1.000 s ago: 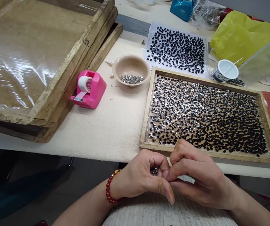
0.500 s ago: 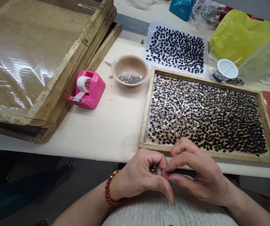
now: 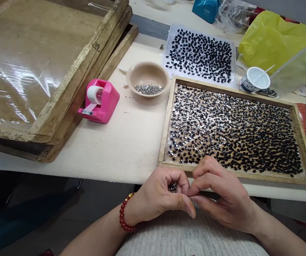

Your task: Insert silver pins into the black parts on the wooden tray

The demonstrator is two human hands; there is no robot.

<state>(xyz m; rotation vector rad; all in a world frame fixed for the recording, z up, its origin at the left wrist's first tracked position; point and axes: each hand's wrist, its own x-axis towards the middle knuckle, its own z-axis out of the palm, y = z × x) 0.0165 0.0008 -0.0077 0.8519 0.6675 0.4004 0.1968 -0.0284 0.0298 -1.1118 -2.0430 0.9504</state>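
My left hand [image 3: 163,195], with a red bead bracelet [image 3: 124,215] at its wrist, is curled around a small heap of shiny metal pins [image 3: 172,186]. Its fingers meet those of my right hand [image 3: 223,193], whose thumb and forefinger are pinched together; whatever sits between them is too small to make out. Both hands are low, at the near edge of a wooden-framed tray [image 3: 166,124] covered with many small black pieces [image 3: 235,135] that have shiny spots. To the tray's left, a beige bowl [image 3: 147,73] contains similar metal pins [image 3: 149,89].
Stacked wooden frames [image 3: 89,53] with clear film fill the left. Beside them stands a pink tape dispenser [image 3: 109,101]. Behind the tray lie a white sheet [image 3: 169,46] of black pieces, a white cup [image 3: 256,80] and a yellow bag [image 3: 273,39]. Few loose pins [image 3: 126,112] lie near the bowl.
My left thumb has risen slightly and drawn closer to the right fingertips. Both hands otherwise stay in nearly the same place; the tray and bowl have not moved.
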